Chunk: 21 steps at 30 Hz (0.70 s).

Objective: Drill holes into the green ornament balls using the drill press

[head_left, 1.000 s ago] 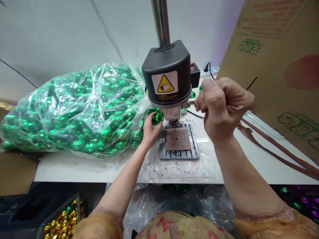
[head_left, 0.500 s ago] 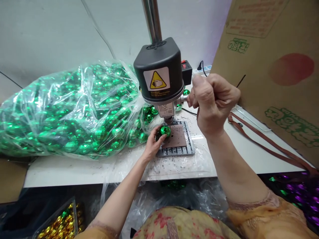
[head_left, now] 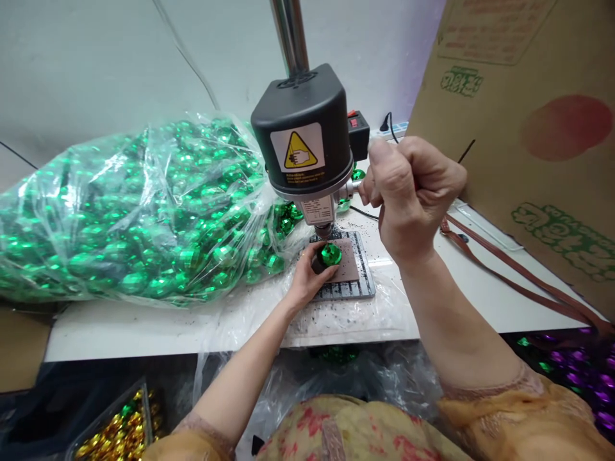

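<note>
My left hand pinches a shiny green faceted ball between its thumb and fingertips. A dark gap shows between the ball and the palm. The ball is over a brown pad on the slotted grey base plate, just under the spindle end of a small bench drill press. My right hand is closed in a fist around the press's feed lever, on the right side of the machine. The hand hides most of the lever, and the drill tip cannot be made out.
A large clear bag of green balls lies left of the press. A cardboard box and a brown strap are at the right. Dark chips dot the white table. Gold balls fill a bin below left; purple balls lie below right.
My left hand has shifted right with the green ball, which now sits farther toward the middle of the pad. My right hand stays on the lever, almost unmoved.
</note>
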Tool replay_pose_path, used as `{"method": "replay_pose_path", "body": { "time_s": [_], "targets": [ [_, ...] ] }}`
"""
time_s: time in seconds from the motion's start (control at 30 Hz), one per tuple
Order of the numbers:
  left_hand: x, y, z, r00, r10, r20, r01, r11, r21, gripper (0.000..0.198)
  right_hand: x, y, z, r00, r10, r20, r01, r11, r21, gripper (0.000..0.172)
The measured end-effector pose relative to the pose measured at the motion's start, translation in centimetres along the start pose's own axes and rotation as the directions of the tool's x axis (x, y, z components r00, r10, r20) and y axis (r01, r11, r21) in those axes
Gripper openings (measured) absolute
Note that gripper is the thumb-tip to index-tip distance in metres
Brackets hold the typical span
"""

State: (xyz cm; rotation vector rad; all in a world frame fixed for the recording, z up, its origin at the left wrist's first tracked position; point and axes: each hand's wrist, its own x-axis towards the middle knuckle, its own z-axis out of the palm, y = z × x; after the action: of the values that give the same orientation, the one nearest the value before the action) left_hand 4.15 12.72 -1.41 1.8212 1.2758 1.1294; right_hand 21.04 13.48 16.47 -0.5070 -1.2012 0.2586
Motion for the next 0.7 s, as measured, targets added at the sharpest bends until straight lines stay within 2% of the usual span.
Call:
{"method": "replay_pose_path", "body": {
  "time_s": [0.2,0.7],
  "targets": [
    [0.1,0.5,0.1,1.0,0.013,0.004,-0.013,1.0,-0.001,0.055,-0.7,0.1,-0.3,0.998,-0.055,0.013,0.054,0.995,0.081,0.05],
    [0.1,0.8,0.0,1.0,0.015,0.011,-0.014,0.999,-0.036,0.055,-2.6,1.9,-0.3,0.961,-0.267,-0.075,0.273,0.958,0.086,0.049]
  ]
}}
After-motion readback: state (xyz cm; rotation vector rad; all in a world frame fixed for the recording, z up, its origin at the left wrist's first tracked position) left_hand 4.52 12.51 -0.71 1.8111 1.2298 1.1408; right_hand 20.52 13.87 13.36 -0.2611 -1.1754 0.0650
